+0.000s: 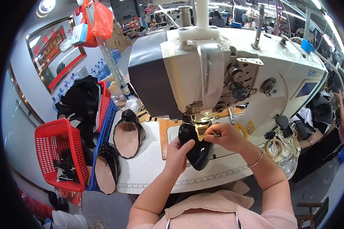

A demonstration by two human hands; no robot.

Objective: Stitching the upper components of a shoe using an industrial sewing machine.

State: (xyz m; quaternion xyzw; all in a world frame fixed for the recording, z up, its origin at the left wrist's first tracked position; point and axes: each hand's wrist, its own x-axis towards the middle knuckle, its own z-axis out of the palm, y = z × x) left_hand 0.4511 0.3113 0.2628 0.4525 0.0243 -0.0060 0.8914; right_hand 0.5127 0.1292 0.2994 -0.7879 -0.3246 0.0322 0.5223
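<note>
Head: L fingers point(186, 147) pinching blk upper point(198, 155), R fingers point(213, 130) unclear (red bskt point(81, 160): blk pcs point(66, 165))

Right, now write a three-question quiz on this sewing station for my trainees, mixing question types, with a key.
1. Multiple choice: on which side of the sewing machine does the nearer red basket stand, from the person's view?
A) right
B) left
C) directly behind
2. True or false: the left hand holds the glossy black piece with its thumb on top.
3. Fill in: the wrist of the right hand wears a ____.

Key: 1. B; 2. true; 3. bracelet.
</note>
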